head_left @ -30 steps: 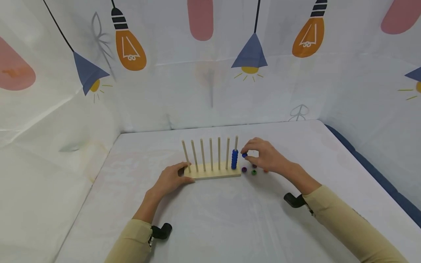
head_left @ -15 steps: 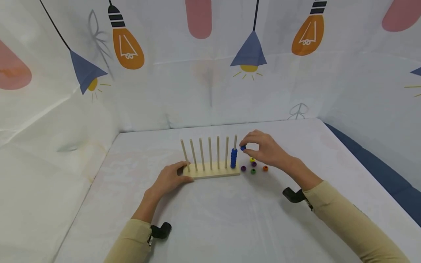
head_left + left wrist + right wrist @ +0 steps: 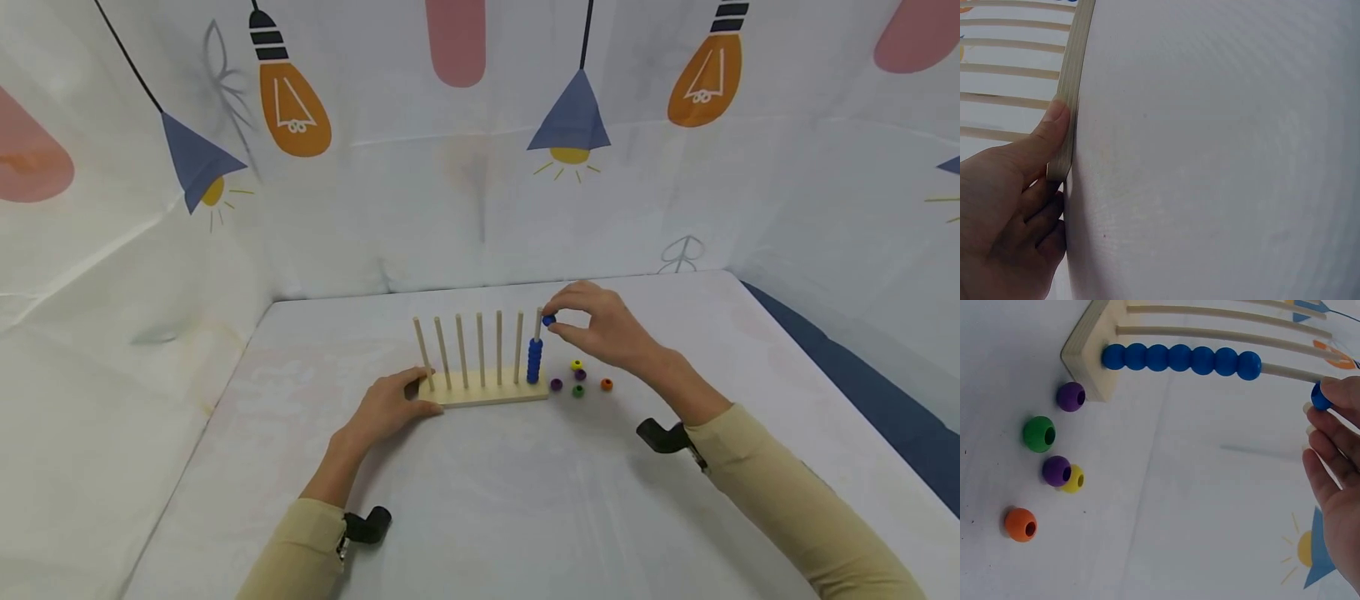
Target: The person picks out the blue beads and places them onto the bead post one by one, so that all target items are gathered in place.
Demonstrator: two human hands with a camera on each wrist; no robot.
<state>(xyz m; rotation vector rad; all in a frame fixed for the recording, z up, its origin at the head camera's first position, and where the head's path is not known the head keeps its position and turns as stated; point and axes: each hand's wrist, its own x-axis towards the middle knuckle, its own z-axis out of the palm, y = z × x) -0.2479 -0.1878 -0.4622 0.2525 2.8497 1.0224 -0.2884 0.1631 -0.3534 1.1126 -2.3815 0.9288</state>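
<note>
A wooden peg stand (image 3: 480, 394) with a row of several upright pegs rests on the table. Its rightmost peg carries a stack of several blue beads (image 3: 1179, 358), with bare peg above them. My left hand (image 3: 387, 411) grips the stand's left end, thumb along the front edge in the left wrist view. With thumb and fingertips my right hand (image 3: 603, 323) pinches one blue bead (image 3: 1319, 396) close beside the top of that rightmost peg. In the right wrist view the bead overlaps the peg's tip. The other pegs are bare.
Loose beads lie right of the stand: two purple beads (image 3: 1071, 397), a green bead (image 3: 1039, 434), a yellow bead (image 3: 1074, 479) and an orange bead (image 3: 1020, 524). A white sheet printed with lamps (image 3: 568, 117) hangs behind the white table (image 3: 510, 500).
My right hand has lifted the pinched blue bead from beside the stack to the height of the peg's top. My left hand keeps its grip on the stand.
</note>
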